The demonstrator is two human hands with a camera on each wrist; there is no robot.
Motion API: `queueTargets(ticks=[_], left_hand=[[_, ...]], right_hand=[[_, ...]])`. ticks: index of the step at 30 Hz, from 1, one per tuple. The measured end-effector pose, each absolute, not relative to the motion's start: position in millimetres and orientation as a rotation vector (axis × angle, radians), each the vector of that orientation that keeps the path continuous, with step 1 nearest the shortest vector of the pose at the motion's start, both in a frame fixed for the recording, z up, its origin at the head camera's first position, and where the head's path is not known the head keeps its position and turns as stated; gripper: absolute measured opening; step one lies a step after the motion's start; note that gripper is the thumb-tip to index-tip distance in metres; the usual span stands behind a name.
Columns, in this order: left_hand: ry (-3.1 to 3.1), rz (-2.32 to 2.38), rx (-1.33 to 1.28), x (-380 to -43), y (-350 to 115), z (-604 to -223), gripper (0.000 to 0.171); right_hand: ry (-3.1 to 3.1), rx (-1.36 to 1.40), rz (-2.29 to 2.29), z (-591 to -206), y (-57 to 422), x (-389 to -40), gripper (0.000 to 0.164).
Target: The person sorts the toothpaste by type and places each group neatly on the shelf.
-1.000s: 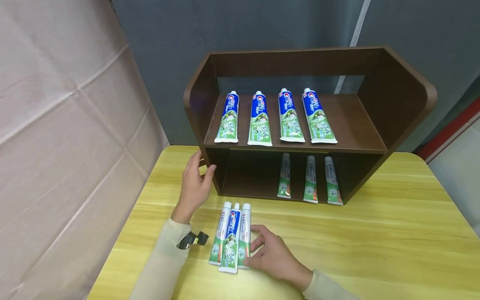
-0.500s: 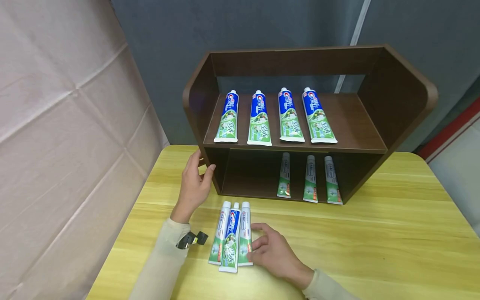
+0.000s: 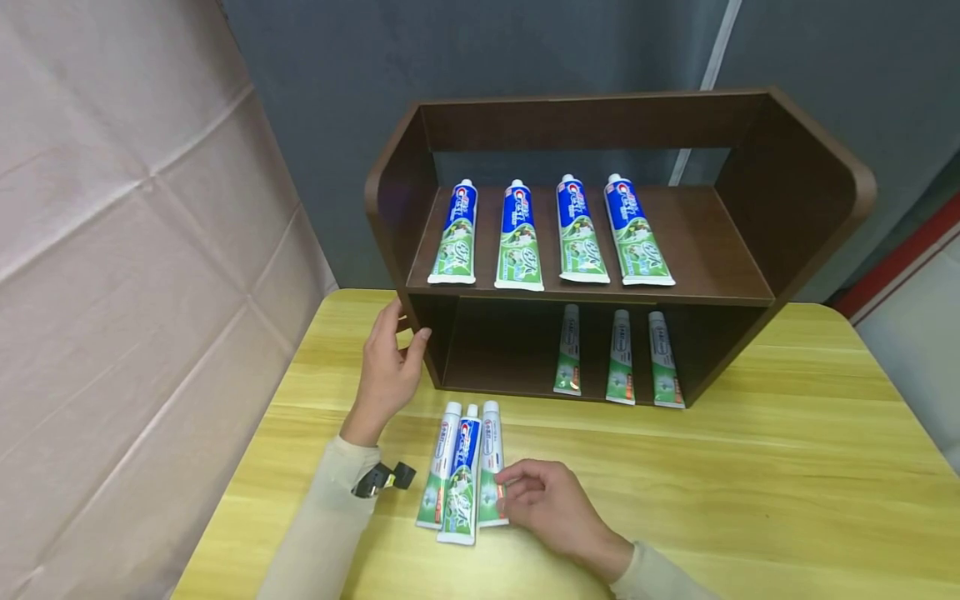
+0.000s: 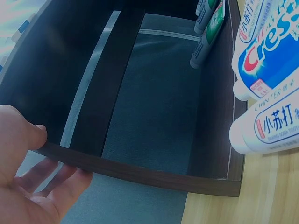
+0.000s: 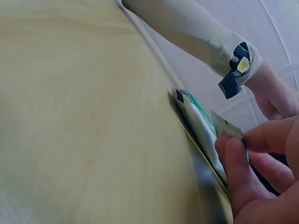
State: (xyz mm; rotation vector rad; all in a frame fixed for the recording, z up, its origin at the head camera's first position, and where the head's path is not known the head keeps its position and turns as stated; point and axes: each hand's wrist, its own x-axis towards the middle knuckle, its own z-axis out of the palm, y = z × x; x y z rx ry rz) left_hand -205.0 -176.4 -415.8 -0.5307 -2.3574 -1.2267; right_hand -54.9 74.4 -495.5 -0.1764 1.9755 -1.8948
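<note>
Three toothpaste tubes lie together on the table in front of the shelf. My right hand (image 3: 555, 508) pinches the lower part of the right-hand white-and-green toothpaste tube (image 3: 491, 437); its flat end (image 5: 226, 126) shows between thumb and fingers in the right wrist view. Beside it are a blue-and-green Crest tube (image 3: 461, 492) and another white-and-green tube (image 3: 441, 467). My left hand (image 3: 388, 367) grips the left side panel of the dark brown shelf (image 3: 705, 242), with the thumb and fingers on opposite faces of the panel in the left wrist view.
Several Crest tubes (image 3: 520, 237) lie in a row on the upper level. Three white-and-green tubes (image 3: 621, 358) lie on the lower level, towards its right. A grey curtain (image 3: 330, 100) hangs behind the wooden table (image 3: 787, 492).
The right-hand tube has slid slightly away from me, its lower end swinging right, apart from the Crest tube. My right hand has shifted a little right with it. The left hand stays put.
</note>
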Motion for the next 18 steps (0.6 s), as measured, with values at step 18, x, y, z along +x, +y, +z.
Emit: queueTargets(ticks=[18], left_hand=[[-2.35,-1.238,-0.545,-206.0,-177.0,-418.0,0.053]], right_hand=[[1.95,-0.196,-1.96,-491.3,80.6,-52.1,0.036]])
